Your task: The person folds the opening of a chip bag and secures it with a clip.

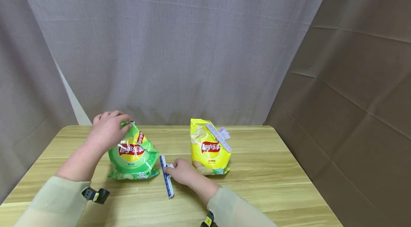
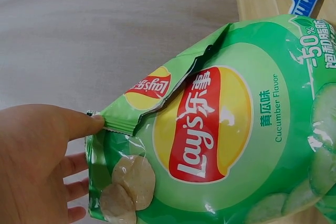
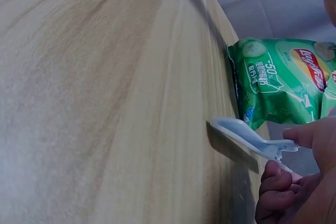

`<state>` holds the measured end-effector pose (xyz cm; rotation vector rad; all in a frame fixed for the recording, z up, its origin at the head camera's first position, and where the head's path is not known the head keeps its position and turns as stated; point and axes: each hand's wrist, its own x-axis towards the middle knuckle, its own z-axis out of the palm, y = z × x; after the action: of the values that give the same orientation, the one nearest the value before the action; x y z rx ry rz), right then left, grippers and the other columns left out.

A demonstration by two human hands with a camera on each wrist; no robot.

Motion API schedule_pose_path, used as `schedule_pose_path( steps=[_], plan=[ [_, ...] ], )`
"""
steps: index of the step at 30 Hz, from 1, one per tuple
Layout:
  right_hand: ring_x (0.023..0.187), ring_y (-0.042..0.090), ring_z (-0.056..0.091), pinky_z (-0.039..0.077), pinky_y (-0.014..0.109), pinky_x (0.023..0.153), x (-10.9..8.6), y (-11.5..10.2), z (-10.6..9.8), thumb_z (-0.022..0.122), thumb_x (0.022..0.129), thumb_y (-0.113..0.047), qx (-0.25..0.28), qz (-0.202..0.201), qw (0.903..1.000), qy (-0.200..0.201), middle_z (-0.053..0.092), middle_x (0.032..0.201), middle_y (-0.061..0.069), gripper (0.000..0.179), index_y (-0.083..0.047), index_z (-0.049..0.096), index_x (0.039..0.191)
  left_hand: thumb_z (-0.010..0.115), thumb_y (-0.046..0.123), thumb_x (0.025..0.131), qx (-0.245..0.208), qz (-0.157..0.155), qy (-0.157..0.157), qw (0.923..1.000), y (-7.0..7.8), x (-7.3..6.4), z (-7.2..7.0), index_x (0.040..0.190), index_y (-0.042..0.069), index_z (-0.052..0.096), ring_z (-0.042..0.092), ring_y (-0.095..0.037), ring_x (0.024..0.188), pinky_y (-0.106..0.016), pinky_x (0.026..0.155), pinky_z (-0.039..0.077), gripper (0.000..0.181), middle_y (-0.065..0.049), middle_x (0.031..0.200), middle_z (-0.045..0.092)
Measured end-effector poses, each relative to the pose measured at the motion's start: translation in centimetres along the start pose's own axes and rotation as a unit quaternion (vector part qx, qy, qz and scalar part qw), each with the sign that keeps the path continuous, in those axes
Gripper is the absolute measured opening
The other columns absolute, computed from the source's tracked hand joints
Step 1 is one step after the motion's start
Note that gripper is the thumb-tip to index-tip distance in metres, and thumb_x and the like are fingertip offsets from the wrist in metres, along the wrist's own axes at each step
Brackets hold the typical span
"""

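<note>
A green chip bag (image 1: 131, 155), printed as cucumber flavor, stands on the table at the left. My left hand (image 1: 110, 129) pinches its top edge between thumb and fingers; in the left wrist view the top corner (image 2: 157, 87) is folded down over the front. Just right of that bag, my right hand (image 1: 184, 171) pinches a blue and white bag clip (image 1: 167, 179) by its handle. The right wrist view shows the clip (image 3: 252, 137) edge-on, close to the tabletop, between thumb and curled fingers.
A yellow chip bag (image 1: 208, 150) stands to the right of the green one, with a pale purple clip (image 1: 219, 137) slanted across its top corner. The wooden table (image 1: 257, 177) ends at a grey curtain (image 1: 192, 48) behind and a brown cloth wall (image 1: 359, 106) on the right.
</note>
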<state>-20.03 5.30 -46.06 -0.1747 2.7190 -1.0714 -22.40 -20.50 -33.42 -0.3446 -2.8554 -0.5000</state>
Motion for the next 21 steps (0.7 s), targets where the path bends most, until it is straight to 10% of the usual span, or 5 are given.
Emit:
schedule_pose_path(
  steps=[21],
  plan=[
    [0.060, 0.011, 0.050, 0.043, 0.025, 0.051, 0.77, -0.88, -0.93, 0.071, 0.091, -0.037, 0.094, -0.020, 0.9923, 0.078, 0.054, 0.073, 0.000, 0.033, -0.005, 0.062, 0.095, 0.056, 0.025, 0.100, -0.005, -0.003, -0.002, 1.0000, -0.13, 0.13, 0.15, 0.126, 0.009, 0.064, 0.037, -0.049, 0.129, -0.069, 0.105, 0.018, 0.032, -0.022, 0.135, 0.053]
  ],
)
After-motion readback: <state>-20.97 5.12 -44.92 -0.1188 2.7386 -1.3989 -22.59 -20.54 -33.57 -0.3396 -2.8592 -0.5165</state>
